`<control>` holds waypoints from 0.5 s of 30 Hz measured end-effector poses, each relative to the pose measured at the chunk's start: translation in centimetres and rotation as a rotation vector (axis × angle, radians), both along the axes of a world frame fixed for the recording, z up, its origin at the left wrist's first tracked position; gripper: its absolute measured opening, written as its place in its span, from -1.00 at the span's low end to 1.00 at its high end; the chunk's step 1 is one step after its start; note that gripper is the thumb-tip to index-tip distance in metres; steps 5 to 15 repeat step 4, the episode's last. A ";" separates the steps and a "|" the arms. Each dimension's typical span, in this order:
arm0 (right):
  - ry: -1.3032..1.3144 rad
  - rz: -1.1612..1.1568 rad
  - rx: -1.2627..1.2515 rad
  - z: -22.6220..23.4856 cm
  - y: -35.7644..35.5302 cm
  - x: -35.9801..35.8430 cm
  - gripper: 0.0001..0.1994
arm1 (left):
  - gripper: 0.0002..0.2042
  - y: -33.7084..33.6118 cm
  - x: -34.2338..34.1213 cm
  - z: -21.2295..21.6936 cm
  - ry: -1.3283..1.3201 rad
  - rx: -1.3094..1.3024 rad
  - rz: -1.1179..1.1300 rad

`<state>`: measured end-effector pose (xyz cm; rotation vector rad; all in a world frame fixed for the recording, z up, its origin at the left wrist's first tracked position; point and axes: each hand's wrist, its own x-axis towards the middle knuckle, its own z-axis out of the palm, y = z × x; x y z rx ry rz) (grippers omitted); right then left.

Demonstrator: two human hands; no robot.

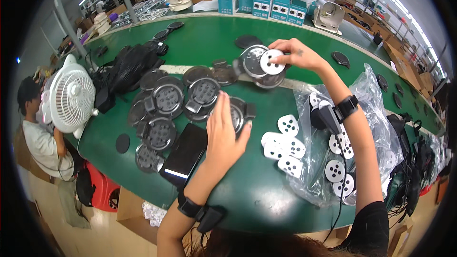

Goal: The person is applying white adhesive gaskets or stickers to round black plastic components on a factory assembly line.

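My right hand (pixel 301 53) pinches a white disc with dark holes (pixel 272 68) at the far side of the table. The disc is above a round dark translucent housing (pixel 251 62), partly covering it; whether they touch I cannot tell. My left hand (pixel 223 135) lies with fingers stretched and thumb apart over another round dark housing (pixel 235 112), hiding part of it. Left of that hand sit several similar housings, one (pixel 166 96) with a row of dark spots inside. More white pieces with holes (pixel 284 146) lie in a loose heap right of my left hand.
A black phone (pixel 185 152) lies beside my left wrist. On the right, a clear plastic bag (pixel 314 181) holds white discs. A white fan (pixel 74 96) and black bag (pixel 133 69) stand left. Teal boxes (pixel 262 4) line the back; a person (pixel 40 128) sits at far left.
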<state>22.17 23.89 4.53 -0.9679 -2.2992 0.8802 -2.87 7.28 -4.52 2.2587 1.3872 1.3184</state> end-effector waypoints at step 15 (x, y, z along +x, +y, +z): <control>-0.270 0.256 0.427 2.1 -5.9 -5.8 -0.73 | -0.23 1.0 -1.7 1.2 -0.591 -0.229 0.057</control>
